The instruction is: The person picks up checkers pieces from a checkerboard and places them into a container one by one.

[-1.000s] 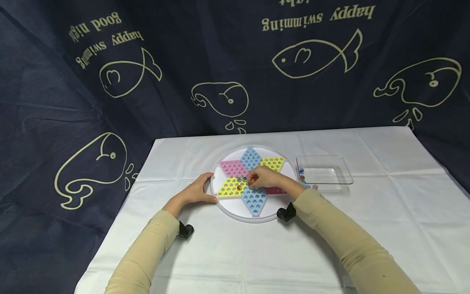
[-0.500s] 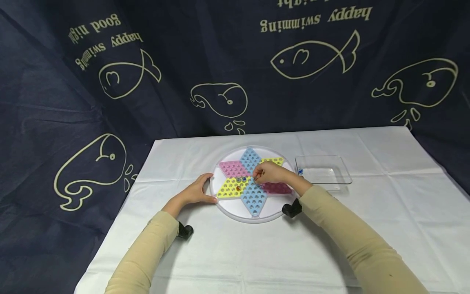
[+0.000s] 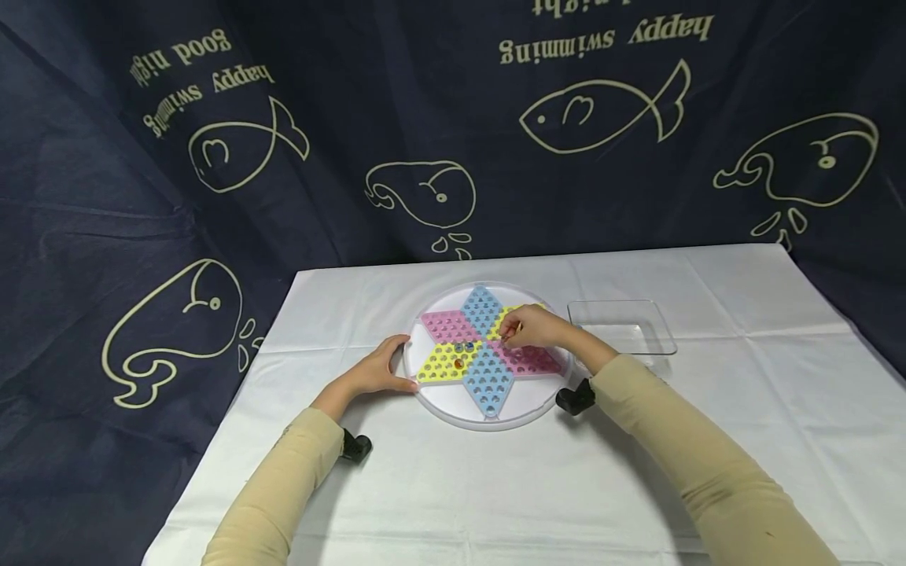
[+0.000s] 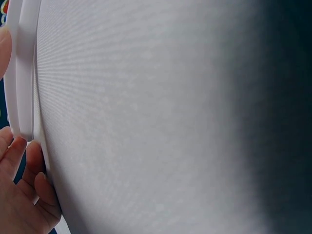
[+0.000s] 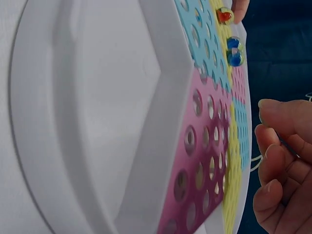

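Observation:
A round white Chinese checkers board [image 3: 432, 326] with a pink, yellow and blue star lies on the white-covered table. The left hand [image 3: 378, 369] rests against its left rim, thumb and fingers spread. In the left wrist view, fingertips touch the white rim [image 4: 22, 73]. The right hand [image 3: 534, 326] hovers over the right half of the star with thumb and index finger together, pinching what seems to be a marble, largely hidden by the fingers. Two bluish marbles [image 5: 235, 51] and a red marble [image 5: 225, 15] sit in the left yellow section.
To the right of the board stands a clear rectangular box [image 3: 654, 326]; the right forearm covers its near left corner. A dark blue curtain [image 3: 396, 94] with fish and whale drawings hangs behind the table. White cloth [image 3: 425, 495] spreads in front of the board.
From the board's centre, the right hand has shifted right and slightly away. Marbles seen earlier at the box's left end are now behind the right arm. The left hand stays put.

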Motion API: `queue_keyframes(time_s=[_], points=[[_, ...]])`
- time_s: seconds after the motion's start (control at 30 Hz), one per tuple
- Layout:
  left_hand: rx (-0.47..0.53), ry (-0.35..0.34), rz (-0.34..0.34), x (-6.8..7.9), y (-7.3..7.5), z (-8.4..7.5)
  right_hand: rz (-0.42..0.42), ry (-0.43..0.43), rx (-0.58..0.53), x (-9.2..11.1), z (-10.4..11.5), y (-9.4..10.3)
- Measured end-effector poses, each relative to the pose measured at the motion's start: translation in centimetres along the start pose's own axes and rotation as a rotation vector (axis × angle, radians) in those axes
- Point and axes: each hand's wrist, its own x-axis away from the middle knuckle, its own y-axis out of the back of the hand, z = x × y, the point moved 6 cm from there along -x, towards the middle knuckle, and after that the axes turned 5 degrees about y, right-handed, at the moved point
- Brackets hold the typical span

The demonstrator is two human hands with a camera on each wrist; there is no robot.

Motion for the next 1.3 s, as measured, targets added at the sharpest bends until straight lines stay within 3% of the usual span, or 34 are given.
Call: queue_keyframes(time_s=[0.23, 0.43, 0.57, 0.73, 0.87, 1.07, 1.3], points=[[0.001, 0.009, 0.004, 0.2, 0.1, -0.2, -0.011, -0.036, -0.022, 0.5, -0.8, 0.8], [0.006, 0.007, 0.006, 0.3, 0.1, -0.4, -0.017, 0.008, -0.106, 1.1, -2.1, 1.5], [0.007, 0.006, 0.006, 0.4, 0.1, -0.5, -0.029, -0.010, -0.065, 1.6, -2.4, 2.1], [0.008, 0.003, 0.003, 0.4, 0.1, -0.4, -0.040, -0.095, 0.016, 2.4, -2.1, 2.9], [0.013, -0.006, 0.000, 0.3, 0.1, -0.4, -0.054, -0.092, 0.043, 2.7, -2.2, 3.4], [0.015, -0.017, -0.003, 0.3, 0.1, -0.6, -0.078, -0.082, 0.045, 3.1, -2.5, 4.1], [0.018, -0.009, 0.000, 0.3, 0.0, -0.5, -0.069, -0.136, 0.022, 3.7, -3.0, 4.6]])
